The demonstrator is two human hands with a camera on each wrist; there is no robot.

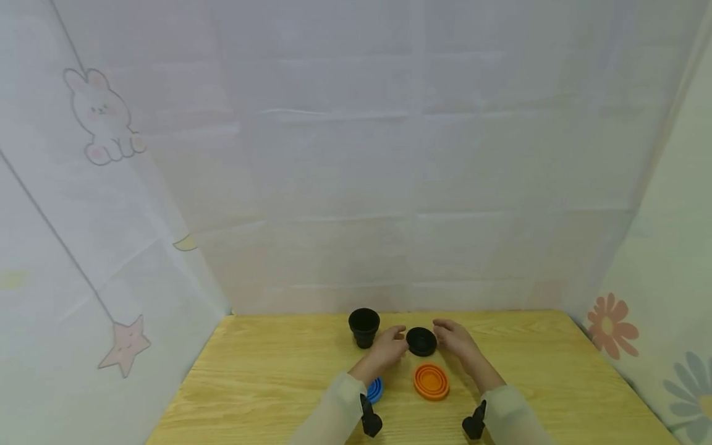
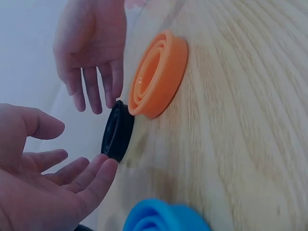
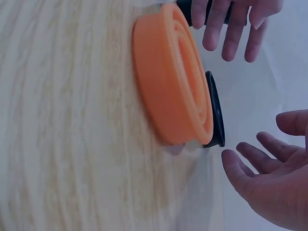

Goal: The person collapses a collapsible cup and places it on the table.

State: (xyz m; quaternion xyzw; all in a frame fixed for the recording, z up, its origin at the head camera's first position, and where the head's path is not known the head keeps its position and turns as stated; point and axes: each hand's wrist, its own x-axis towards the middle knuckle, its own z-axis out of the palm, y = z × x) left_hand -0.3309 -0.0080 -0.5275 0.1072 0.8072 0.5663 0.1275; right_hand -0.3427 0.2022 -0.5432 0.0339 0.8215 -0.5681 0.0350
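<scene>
A flat, collapsed black silicone cup (image 1: 421, 342) lies on the table between two hands. On its left, the left hand (image 1: 391, 347) has its fingertips right at the rim, the fingers relaxed. The right hand (image 1: 455, 341) is on the other side, fingers loosely spread and holding nothing. Nearer the person sits a collapsed orange cup (image 1: 431, 381) with concentric rings, large in the right wrist view. A collapsed blue cup (image 1: 375, 390) is partly hidden under the left forearm; part of it shows in the left wrist view. An expanded black cup (image 1: 364, 326) stands upright beyond the left hand.
The wooden table (image 1: 267, 377) reaches back to a pale sheet wall (image 1: 356, 185). Printed side sheets flank it, with a rabbit (image 1: 105, 117) on the left and flowers (image 1: 612, 326) on the right. Black camera mounts (image 1: 474, 423) sit at both wrists.
</scene>
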